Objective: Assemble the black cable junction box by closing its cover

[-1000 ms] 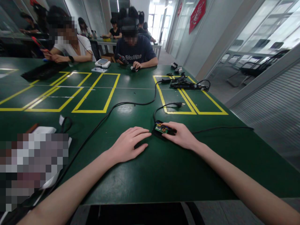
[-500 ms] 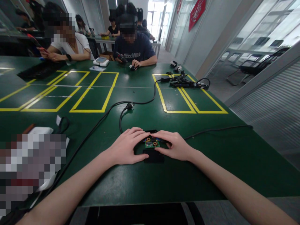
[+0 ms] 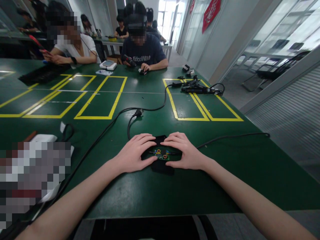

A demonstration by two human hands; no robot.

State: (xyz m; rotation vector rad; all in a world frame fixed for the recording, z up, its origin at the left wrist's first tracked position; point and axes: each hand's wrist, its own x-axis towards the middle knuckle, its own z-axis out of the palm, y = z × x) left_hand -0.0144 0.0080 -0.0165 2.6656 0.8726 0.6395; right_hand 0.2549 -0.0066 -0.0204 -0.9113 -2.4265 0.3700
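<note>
Between my hands lies an opened black plastic case, its far half [image 3: 160,140] and near half [image 3: 162,167] spread apart. A small green circuit board [image 3: 162,155] with ring-shaped coils sits between the halves, with black cable running out towards both sides. My left hand [image 3: 136,151] curves around the left side, fingertips at the far half and thumb by the board's lower left edge. Around the right side curves my right hand [image 3: 185,151], fingers at the far half and thumb on the near half. Both hands grip the case by its edges.
A black power cord [image 3: 117,116] crosses the green table [image 3: 140,196], its plug [image 3: 138,113] beyond my left hand. Another cable [image 3: 232,136] runs right. Bundled black cables [image 3: 200,87] lie far right. Yellow tape marks rectangles. Across the table, a person [image 3: 145,50] holds a dark tool.
My fingers have shifted away from over the board towards the case's far half, showing more of it. My left thumb has moved up to the board's edge. The board sits slightly lower.
</note>
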